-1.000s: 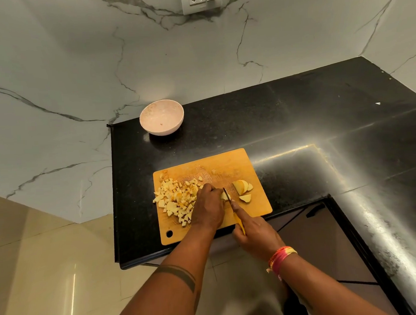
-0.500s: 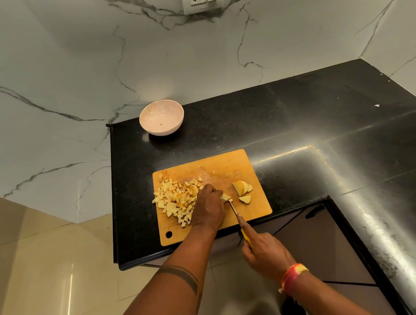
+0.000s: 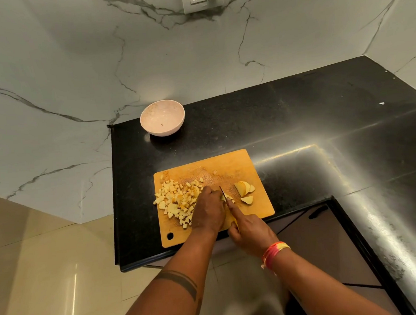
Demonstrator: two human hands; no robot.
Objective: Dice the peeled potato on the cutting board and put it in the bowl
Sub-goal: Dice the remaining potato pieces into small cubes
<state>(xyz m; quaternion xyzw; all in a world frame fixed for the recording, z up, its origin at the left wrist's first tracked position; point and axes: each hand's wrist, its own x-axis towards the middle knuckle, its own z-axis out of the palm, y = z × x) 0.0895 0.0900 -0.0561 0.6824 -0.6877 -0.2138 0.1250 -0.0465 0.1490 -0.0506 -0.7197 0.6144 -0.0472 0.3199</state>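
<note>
While my right hand (image 3: 250, 233) is closed around the yellow handle of the knife (image 3: 226, 200), forefinger laid along the spine, I judge that the grip is set that way to steer the tip, since the blade is small and the work is fine. Its edge sits just beside the knuckles of my left hand (image 3: 209, 212), which lies curled, palm down, on the piece now being cut. I take it the fingers are tucked so the blade rides against them as a guide. What that left grip pins I can only partly see: a few pale bits show at the blade, and the rest is under the hand, so I cannot tell how much of that piece is left.

Left of the left hand, touching it, lies the heap of diced potato (image 3: 178, 201), pushed aside, I suppose, to keep the cutting spot free. Some cubes at its near edge are hidden by the hand. Right of the knife, apart from it, wait the uncut wedges (image 3: 244, 188), one more lying a little nearer me; they seem parked within easy reach for the next cuts.

All of this rests on the cutting board (image 3: 227, 163), set at the near edge of the black desk (image 3: 298, 126). Beyond the grip and to the left, well apart from the board, stands the bowl (image 3: 162, 121), holding no potato yet, only faint smears. Most of the knife's handle is buried in my fist, and the blade is too thin to read clearly.
</note>
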